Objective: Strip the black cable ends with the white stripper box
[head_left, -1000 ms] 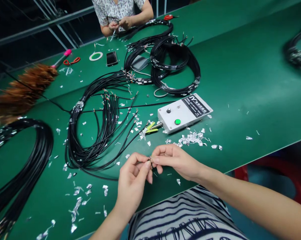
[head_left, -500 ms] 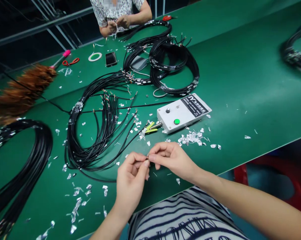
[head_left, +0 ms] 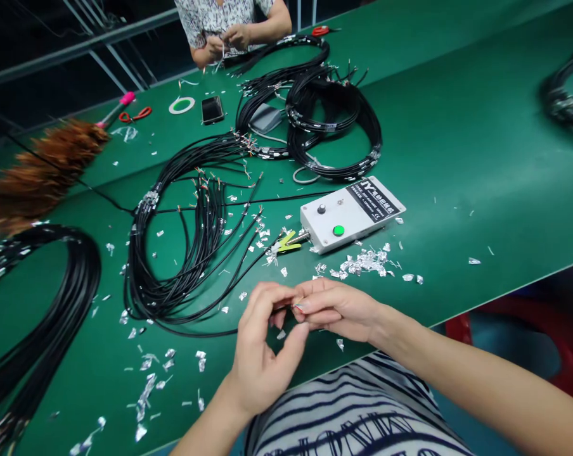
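A black cable [head_left: 210, 332] runs from the coil on the table in behind my left hand [head_left: 265, 354]. My left fingers curl around its end, and the thumb lies close to my right fingertips; part of the grip is hidden. Thin coloured wires [head_left: 300, 308] show at the cable's tip, pinched between the thumb and fingers of my right hand [head_left: 341, 310]. Beyond my hands stands a white box [head_left: 329, 221] with a knob, a green button and a yellow-green clip [head_left: 288, 242] at its front end. Foil scraps [head_left: 367, 263] lie in front of the box.
A large coil of black cables [head_left: 141, 253] spreads to the left, with another bundle [head_left: 84, 278] farther left. More coils [head_left: 376, 136] lie beyond the box, near a phone [head_left: 212, 110] and tape roll [head_left: 181, 105]. Across the table, a person's hands [head_left: 236, 38] hold something thin.
My left hand has shifted right and its thumb has moved away from its fingertips. Coloured wires now show at my right fingertips, and the right fingers lie closer together.
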Available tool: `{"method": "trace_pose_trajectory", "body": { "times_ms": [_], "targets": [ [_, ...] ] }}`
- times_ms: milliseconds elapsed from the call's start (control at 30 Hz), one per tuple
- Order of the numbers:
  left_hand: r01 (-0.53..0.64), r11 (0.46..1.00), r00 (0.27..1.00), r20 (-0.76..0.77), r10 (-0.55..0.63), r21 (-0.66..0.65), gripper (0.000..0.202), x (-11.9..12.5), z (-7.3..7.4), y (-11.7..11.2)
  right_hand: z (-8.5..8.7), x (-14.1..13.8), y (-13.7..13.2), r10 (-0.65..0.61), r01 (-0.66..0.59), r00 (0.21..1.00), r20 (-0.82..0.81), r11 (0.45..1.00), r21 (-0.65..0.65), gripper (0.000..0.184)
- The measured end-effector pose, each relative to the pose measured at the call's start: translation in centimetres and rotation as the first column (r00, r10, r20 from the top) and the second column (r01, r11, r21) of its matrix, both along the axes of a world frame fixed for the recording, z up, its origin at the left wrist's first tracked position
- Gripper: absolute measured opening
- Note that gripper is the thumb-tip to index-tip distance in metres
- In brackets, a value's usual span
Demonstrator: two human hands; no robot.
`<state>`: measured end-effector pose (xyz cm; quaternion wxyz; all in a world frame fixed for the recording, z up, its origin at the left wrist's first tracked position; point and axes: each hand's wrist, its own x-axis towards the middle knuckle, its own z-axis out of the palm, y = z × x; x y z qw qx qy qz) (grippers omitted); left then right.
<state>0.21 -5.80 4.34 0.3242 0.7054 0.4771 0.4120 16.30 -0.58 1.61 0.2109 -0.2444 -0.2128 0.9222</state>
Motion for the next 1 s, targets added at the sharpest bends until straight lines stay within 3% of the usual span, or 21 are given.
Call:
{"method": "trace_pose_trajectory", "body": {
  "times_ms": [67, 133, 233, 333, 467, 533, 567, 667, 733, 833, 900, 1000],
  "targets": [
    [0.000, 0.997, 1.000, -0.004, -0.001, -0.072, 0.027, 0.2, 0.3, 0.1, -0.1, 0.0, -0.1, 0.003, -0.003, 1.000, -0.012, 0.999, 0.051, 0.020],
    [-0.033, 0.992, 0.999, 0.017, 0.035, -0.125, 0.019, 0.5, 0.5, 0.3, -0.1, 0.0, -0.1, 0.008, -0.008, 1.000, 0.009, 0.995, 0.101, 0.021],
    [-0.070, 0.967, 0.985, 0.137, 0.106, -0.245, 0.005, 0.7, 0.4, 0.7, 0.1, 0.1, -0.1, -0.027, 0.012, 0.995, 0.097, 0.989, 0.150, 0.018],
    [-0.082, 0.940, 0.941, 0.284, 0.183, -0.332, 0.005, 0.9, -0.2, 1.1, 0.1, 0.1, 0.0, -0.078, 0.039, 0.980, 0.183, 0.977, 0.210, 0.014],
    [-0.093, 0.891, 0.885, 0.374, 0.279, -0.445, 0.008, 0.8, -1.1, 1.1, 0.2, 0.0, 0.2, -0.165, 0.017, 0.934, 0.317, 0.907, 0.420, 0.017],
    [-0.127, 0.884, 0.895, 0.332, 0.298, -0.450, 0.009, 0.6, -1.4, 0.8, 0.4, 0.1, 0.3, -0.227, -0.054, 0.889, 0.397, 0.810, 0.584, 0.017],
    [-0.161, 0.897, 0.913, 0.284, 0.294, -0.412, 0.010, 0.6, -1.5, 0.7, 0.5, 0.1, 0.3, -0.272, -0.101, 0.863, 0.426, 0.734, 0.672, 0.015],
    [-0.252, 0.938, 0.950, 0.123, 0.286, -0.237, 0.015, 0.3, -1.9, 0.5, 0.7, 0.2, 0.4, -0.419, -0.241, 0.799, 0.432, 0.436, 0.867, 0.012],
    [-0.245, 0.931, 0.947, 0.140, 0.290, -0.271, 0.015, 0.2, -2.2, 0.6, 0.4, 0.2, 0.5, -0.464, -0.300, 0.783, 0.414, 0.302, 0.905, 0.012],
    [-0.186, 0.871, 0.897, 0.284, 0.340, -0.456, 0.017, 0.0, -2.7, 0.9, -0.2, 0.5, 0.7, -0.478, -0.336, 0.769, 0.423, 0.261, 0.905, 0.013],
    [-0.187, 0.848, 0.867, 0.322, 0.380, -0.496, 0.020, -0.1, -2.8, 1.2, -0.3, 0.9, 0.7, -0.507, -0.379, 0.738, 0.444, 0.232, 0.896, 0.013],
    [-0.228, 0.846, 0.859, 0.309, 0.408, -0.482, 0.021, -0.3, -2.7, 1.4, 0.0, 1.4, 0.6, -0.608, -0.516, 0.648, 0.459, 0.093, 0.851, 0.011]
  ]
}}
